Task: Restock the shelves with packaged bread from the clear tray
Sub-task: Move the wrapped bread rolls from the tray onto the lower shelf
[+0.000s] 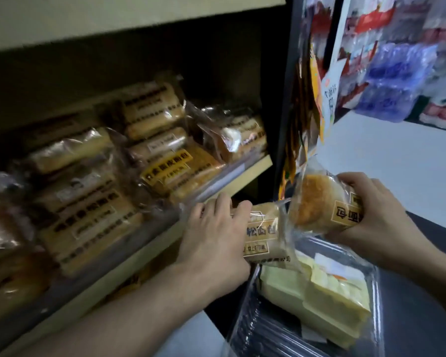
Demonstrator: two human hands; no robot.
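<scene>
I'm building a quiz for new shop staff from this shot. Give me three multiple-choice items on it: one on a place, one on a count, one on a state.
1. Where is the clear tray?
A. on the top shelf
B. low at the right, below the right hand
C. on the left arm

2. How many bread packs are in hand?
A. none
B. one
C. two

3. What state is the stocked shelf in?
A. bare
B. holding many packs
C. covered by a cloth

Answers:
1 B, the tray sits under the right hand.
2 C, the left hand grips a long pack and the right hand a round bun pack.
3 B, wrapped loaves fill it.
</scene>
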